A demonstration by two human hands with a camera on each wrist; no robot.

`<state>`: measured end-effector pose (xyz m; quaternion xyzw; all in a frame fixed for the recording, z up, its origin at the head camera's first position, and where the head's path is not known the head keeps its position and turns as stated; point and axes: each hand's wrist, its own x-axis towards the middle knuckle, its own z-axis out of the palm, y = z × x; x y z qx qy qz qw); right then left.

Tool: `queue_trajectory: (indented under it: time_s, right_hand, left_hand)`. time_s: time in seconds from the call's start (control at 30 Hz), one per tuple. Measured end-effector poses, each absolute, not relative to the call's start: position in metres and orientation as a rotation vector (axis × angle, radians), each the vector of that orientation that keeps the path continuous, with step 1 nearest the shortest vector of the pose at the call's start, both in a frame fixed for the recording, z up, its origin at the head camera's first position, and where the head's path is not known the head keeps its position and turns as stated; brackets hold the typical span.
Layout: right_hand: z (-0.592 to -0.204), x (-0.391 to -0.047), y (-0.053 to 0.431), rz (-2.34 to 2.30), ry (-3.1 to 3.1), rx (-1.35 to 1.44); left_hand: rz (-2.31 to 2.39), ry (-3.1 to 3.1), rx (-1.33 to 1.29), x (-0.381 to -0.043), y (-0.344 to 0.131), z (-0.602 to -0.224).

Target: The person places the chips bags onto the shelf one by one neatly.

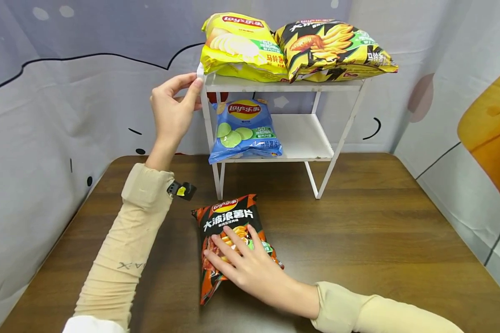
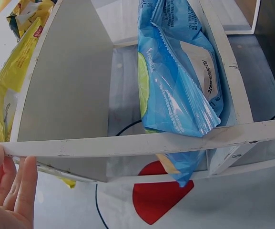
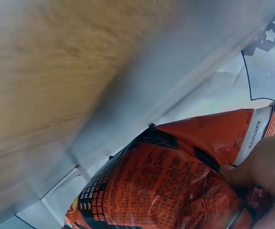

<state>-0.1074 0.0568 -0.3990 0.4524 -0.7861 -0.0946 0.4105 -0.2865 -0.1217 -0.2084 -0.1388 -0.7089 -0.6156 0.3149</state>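
Observation:
My left hand (image 1: 173, 108) grips the top left corner of a white two-tier shelf rack (image 1: 300, 86), thumb in front. In the left wrist view, that hand's fingers (image 2: 25, 188) lie at the end of a white bar. Below the rack, my right hand (image 1: 256, 268) spreads its fingers over the front of a black and orange-red bag of potato chips (image 1: 229, 215). In the right wrist view, the thumb (image 3: 239, 176) presses into the printed back of that bag (image 3: 142, 186). The right palm hides part of the bag's lower right side.
On the rack's top tier lie a yellow chip bag (image 1: 241, 46) and a black and yellow chip bag (image 1: 333, 48). A blue chip bag (image 1: 245, 127) leans on the lower tier's left half. The rack stands on a brown wooden table (image 1: 371, 222), with patterned curtains (image 1: 87, 101) around.

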Motion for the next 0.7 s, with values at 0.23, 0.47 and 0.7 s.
queue_trajectory:
  time_s: [0.23, 0.47, 0.7]
  right_hand:
    - [-0.400, -0.097, 0.078, -0.166, -1.973, 1.153]
    - [-0.397, -0.090, 0.097, -0.118, -2.019, 1.140]
    - [-0.387, -0.084, 0.109, -0.082, -1.951, 1.122]
  left_hand:
    - [-1.622, -1.866, -0.364, -0.288, -0.122, -0.209]
    - [-1.582, -1.871, -0.370, -0.285, -0.121, -0.208]
    - [-1.610, -1.868, -0.362, -0.286, -0.121, -0.209]
